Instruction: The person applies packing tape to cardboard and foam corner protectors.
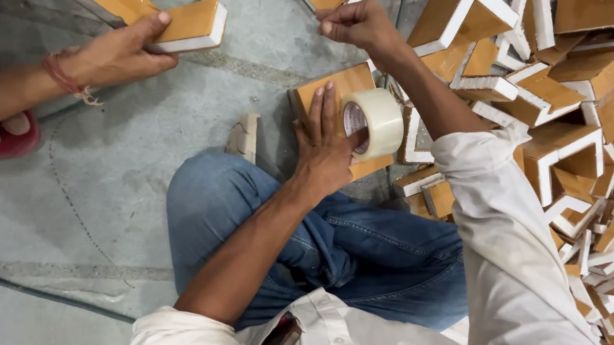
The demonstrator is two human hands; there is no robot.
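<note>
At frame centre, the left hand, fingers spread, presses the orange-faced white foam block steady; the right hand pinches tape pulled from the clear tape roll.

The tape roll at centre frame was pale cream with a reddish-brown core. The block under it was orange-tan, as were the white-edged corner pieces heaped at right. The jeans were blue, the shirt off-white, the floor grey-green, the sandal at upper left red.
</note>
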